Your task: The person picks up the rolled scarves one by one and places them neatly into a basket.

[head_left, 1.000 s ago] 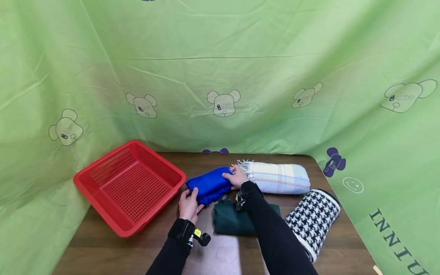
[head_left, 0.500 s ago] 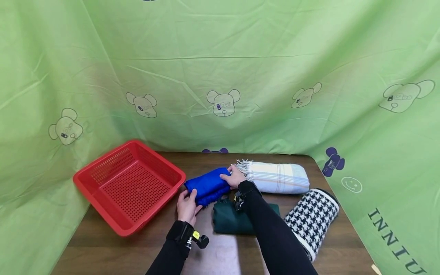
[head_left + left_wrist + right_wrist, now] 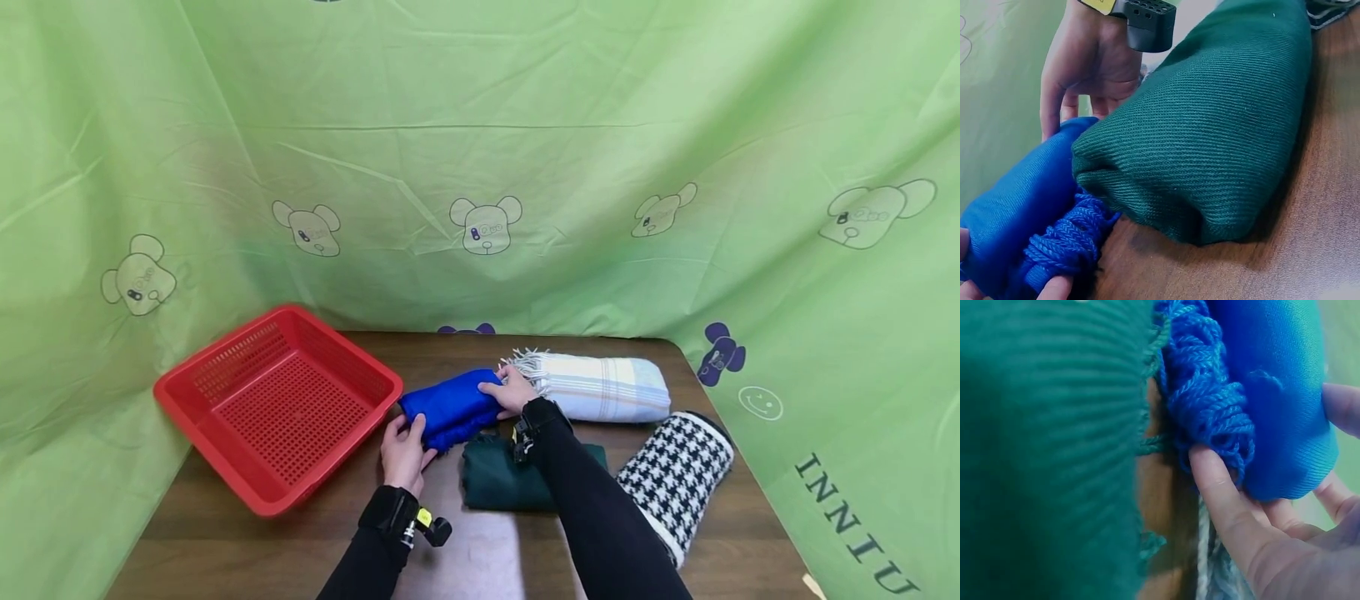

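Note:
A rolled blue scarf (image 3: pixel 452 403) with bunched, twisted fringe lies on the table between both hands. My left hand (image 3: pixel 402 452) grips its left end, thumb on top, fingers low at the front edge. At the opposite end my right hand (image 3: pixel 514 391) holds it between thumb and fingers. In the right wrist view the fingers (image 3: pixel 1229 506) reach under the blue roll, one touching its fringe. Just in front lies a dark green rolled scarf (image 3: pixel 504 475), partly hidden by the right forearm; the left wrist view shows its ribbed weave close up.
A red perforated basket (image 3: pixel 300 492) stands on the left, its right corner close to the blue scarf. At the back right lies a pale striped, fringed roll (image 3: pixel 603 388); a black-and-white houndstooth roll (image 3: pixel 678 479) is at the right. A green curtain (image 3: pixel 480 150) hangs behind the table.
The blue scarf and both hands have shifted very slightly left and towards the person. Both hands keep their hold. The head view has also drifted a little.

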A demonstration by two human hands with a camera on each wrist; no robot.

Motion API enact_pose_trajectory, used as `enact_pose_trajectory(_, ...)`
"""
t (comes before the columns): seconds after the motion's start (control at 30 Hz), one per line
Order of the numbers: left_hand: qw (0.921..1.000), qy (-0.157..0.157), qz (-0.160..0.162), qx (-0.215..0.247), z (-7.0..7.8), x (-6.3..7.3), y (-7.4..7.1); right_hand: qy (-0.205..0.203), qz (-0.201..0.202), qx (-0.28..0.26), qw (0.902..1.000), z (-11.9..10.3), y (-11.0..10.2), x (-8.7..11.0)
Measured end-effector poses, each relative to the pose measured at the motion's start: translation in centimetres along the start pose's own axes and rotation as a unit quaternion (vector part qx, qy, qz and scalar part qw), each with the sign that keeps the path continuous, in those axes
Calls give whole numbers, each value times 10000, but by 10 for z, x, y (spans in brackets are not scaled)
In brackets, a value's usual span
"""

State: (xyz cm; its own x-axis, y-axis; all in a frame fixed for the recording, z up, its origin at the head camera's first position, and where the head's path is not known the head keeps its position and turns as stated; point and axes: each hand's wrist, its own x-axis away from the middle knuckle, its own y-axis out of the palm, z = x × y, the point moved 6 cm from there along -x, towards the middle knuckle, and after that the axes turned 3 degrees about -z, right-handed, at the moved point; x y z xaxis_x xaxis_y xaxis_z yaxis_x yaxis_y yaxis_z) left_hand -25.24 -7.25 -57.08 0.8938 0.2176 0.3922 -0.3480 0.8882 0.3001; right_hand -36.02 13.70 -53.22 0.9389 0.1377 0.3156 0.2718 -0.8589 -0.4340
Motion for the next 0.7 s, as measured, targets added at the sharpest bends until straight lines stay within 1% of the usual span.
enact_pose_trajectory(0.2,10000,12,-23,42,1,1,0,0,76,-69,9999,3,0,0)
enact_pose_trajectory(0.37,10000,4,24,50,1,-1,0,-9,145,-209,9997,2,-1,1)
enact_pose_trajectory(0.53,10000,24,78,5,1,-1,1,-67,342,-392,9986,3,-4,2)
enact_pose_trajectory(0.7,9999,5,132,-79,2,-4,1,-144,504,-548,9971,5,-5,3)
